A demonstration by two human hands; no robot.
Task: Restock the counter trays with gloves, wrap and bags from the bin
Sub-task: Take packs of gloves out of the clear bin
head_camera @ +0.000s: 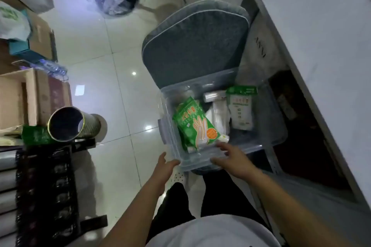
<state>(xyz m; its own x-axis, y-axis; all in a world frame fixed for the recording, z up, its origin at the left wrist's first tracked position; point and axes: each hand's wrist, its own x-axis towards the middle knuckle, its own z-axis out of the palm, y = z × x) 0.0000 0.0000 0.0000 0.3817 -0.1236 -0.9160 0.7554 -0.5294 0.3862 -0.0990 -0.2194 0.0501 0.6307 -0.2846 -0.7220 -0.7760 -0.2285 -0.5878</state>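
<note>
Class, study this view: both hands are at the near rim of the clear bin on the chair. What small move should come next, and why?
Probably the right hand should dip in and pinch the green glove packet. It lies topmost and nearest that hand, while the left hand rests on the clear bin at its near corner and could steady it.

Glossy white tiled floor point(96, 62), grey cushioned chair point(192, 46), cardboard boxes point(22, 98)

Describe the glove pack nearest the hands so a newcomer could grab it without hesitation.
Find the clear plastic bin on the grey chair cushion beside the white counter. At its left end lies the green glove pack, tilted, printed with a pale hand and an orange circle. The other green-topped pack is mostly white.
</note>
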